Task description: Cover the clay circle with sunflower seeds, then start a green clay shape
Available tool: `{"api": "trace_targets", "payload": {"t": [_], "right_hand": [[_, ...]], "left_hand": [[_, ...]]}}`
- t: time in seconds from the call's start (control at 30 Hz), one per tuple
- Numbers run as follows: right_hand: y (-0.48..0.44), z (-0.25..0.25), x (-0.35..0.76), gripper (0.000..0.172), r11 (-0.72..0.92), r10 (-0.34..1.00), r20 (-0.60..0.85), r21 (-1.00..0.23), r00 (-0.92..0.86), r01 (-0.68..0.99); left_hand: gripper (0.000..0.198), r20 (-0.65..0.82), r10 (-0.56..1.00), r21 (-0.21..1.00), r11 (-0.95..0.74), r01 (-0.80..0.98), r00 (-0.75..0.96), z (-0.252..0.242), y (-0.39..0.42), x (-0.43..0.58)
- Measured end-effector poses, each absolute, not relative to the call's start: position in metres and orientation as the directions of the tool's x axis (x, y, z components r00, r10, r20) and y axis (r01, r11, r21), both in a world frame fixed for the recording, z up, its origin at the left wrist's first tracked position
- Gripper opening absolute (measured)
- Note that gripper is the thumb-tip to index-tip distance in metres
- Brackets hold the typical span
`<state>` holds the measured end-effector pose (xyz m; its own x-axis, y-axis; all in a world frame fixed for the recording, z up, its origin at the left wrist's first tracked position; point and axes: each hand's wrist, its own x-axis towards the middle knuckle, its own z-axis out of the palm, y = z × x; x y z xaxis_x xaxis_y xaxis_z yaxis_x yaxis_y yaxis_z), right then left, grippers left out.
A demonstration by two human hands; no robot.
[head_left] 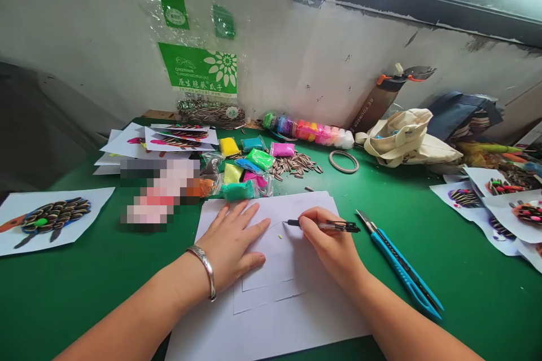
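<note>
Left to right. At 9 o'clock in view: white paper sheet with a fish made of dark striped seeds (57, 220), lying on the green tabletop (127, 265). Then my left hand (237, 240), open and flat, fingers spread, palm down, holding nothing, pressing the blank-edged white paper stack (322, 316). At its 12 o'clock: small bright-coloured clay packets (259, 159), just past the paper's far edge.

Slim black pen (342, 226) next, over the paper's upper part, long axis nearly level, 9 to 3 o'clock, tip at 9. Tip is on a thin curved line, just beside my left index finger, at that finger's 3 o'clock. My right hand (328, 237) is the nearer one: fingers closed round the pen in a writing pinch.

Blue-handled utility knife (404, 265) at right hand's 4 o'clock, untouched, blade toward 10–11, handle toward 4–5.
</note>
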<state>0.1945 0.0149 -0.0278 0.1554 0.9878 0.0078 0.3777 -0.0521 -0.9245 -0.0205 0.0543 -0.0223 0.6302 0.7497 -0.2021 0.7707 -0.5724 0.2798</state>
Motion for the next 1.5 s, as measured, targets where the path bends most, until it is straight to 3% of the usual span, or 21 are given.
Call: {"api": "trace_targets", "payload": {"t": [1.17,1.4,1.5], "right_hand": [[0.017,-0.03,0.21,0.016,-0.082,0.962,0.01,-0.942,0.272,0.325],[0.02,-0.026,0.216,0.016,-0.081,0.959,0.06,-0.879,0.277,0.469],[0.018,-0.024,0.219,0.017,-0.048,0.955,0.091,-0.891,0.281,0.452]], "left_hand": [[0.055,-0.161,0.771,0.277,-0.564,0.778,0.616,-0.027,0.052,-0.021],[0.056,-0.171,0.775,0.27,-0.557,0.785,0.609,-0.026,0.052,-0.02],[0.055,-0.17,0.773,0.274,-0.559,0.782,0.612,-0.025,0.052,-0.02]]}}
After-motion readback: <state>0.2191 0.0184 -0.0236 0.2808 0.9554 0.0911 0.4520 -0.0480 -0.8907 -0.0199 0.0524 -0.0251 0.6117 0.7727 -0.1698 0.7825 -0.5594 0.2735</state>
